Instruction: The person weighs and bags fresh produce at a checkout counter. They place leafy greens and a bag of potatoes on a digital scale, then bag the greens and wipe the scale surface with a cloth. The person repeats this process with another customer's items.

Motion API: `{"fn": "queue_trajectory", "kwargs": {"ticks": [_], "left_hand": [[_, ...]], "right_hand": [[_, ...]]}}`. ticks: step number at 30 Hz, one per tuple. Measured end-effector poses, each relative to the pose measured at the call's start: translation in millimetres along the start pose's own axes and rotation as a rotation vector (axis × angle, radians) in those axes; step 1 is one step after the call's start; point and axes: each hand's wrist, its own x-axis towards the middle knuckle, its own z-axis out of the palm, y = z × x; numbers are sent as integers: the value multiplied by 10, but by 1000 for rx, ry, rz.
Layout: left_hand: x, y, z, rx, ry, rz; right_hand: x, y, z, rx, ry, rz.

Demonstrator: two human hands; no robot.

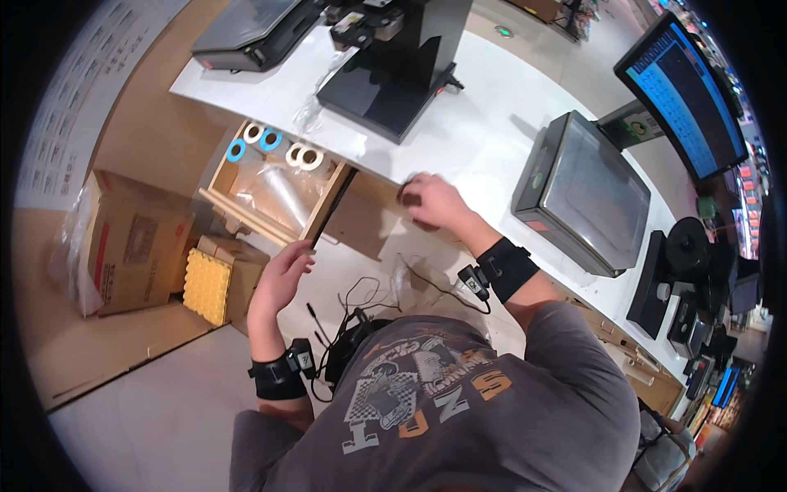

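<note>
My left hand (pixel 284 275) is at the front corner of a pulled-out wooden drawer (pixel 255 222), fingers loosely bent, with nothing seen in it. Inside the drawer lie several rolls of labels or tape (pixel 309 158), some white and some blue, and clear plastic wrap (pixel 283 194). My right hand (pixel 433 200) is at the front edge of the white counter (pixel 486 132), its fingers curled round a small dark brown thing (pixel 408 192) that is blurred and partly hidden. What that thing is, I cannot tell.
A flat metal-topped scale (pixel 599 197) stands on the counter to the right, beside a monitor (pixel 682 98). A black stand (pixel 381 92) and another flat device (pixel 246 27) are further back. Cardboard boxes (pixel 144 246) and a yellow egg-crate-shaped block (pixel 208 286) sit at left. Loose cables (pixel 363 301) hang near my body.
</note>
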Motion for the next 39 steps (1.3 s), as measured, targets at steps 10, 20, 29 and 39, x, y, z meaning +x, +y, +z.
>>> {"fn": "queue_trajectory", "kwargs": {"ticks": [10, 20, 29, 39], "left_hand": [[258, 120, 250, -15, -149, 16], [765, 749, 892, 14, -350, 146], [876, 1058, 1351, 48, -467, 200], [545, 1328, 1693, 108, -371, 279]], "right_hand": [[-47, 524, 236, -268, 367, 52], [-1329, 370, -1400, 473, 382, -64], [-2795, 2001, -2704, 467, 1257, 767], [-1046, 2070, -2447, -257, 777, 814]]}}
